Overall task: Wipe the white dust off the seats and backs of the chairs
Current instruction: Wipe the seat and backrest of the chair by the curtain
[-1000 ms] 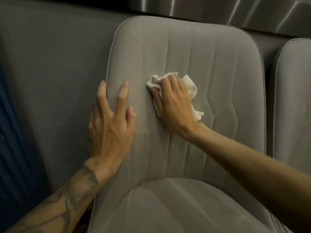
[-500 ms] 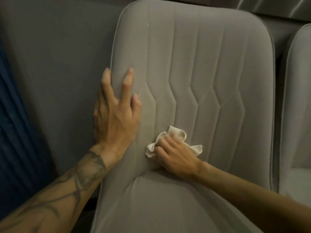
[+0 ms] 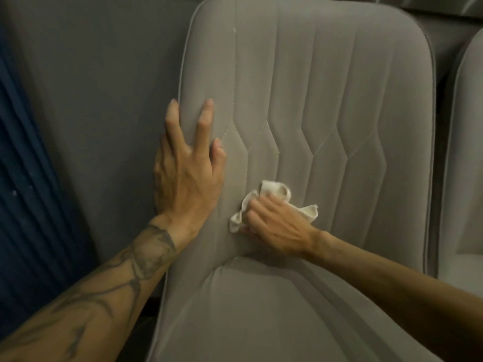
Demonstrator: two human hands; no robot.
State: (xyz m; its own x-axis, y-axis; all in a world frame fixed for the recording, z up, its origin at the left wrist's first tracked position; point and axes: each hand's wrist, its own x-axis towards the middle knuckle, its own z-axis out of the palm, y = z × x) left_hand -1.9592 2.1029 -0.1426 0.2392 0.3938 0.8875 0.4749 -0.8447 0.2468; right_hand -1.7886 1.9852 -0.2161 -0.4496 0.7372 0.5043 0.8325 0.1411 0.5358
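Right hand (image 3: pixel 279 226) has its fingers curled over 1 small crumpled white cloth (image 3: pixel 277 190), bunching it and pressing it vs. the lower part of the grey padded fabric chair back (image 3: pixel 326 87), just above the crease where the back meets the grey fabric seat (image 3: pixel 261 322). The cloth pokes out above the knuckles and at both sides of the hand.

Left hand (image 3: pixel 188 173) holds nothing: fingers straight and a bit spread, palm flat on the left edge of the same back, near the cloth but apart from it (forearm is tattooed).

Count: 2 hands, 1 cloth, 2 chairs. The chair under the hands is at centre, w/ zigzag stitched channels. A second grey chair (image 3: pixel 467 152) is cut off at the right edge, w/ a dark gap between them.

1 small white fleck (image 3: pixel 234 30) sits near the top left of the back. Behind, to the left: a plain grey wall (image 3: pixel 91 100) and a dark blue ribbed panel (image 3: pixel 23 205).
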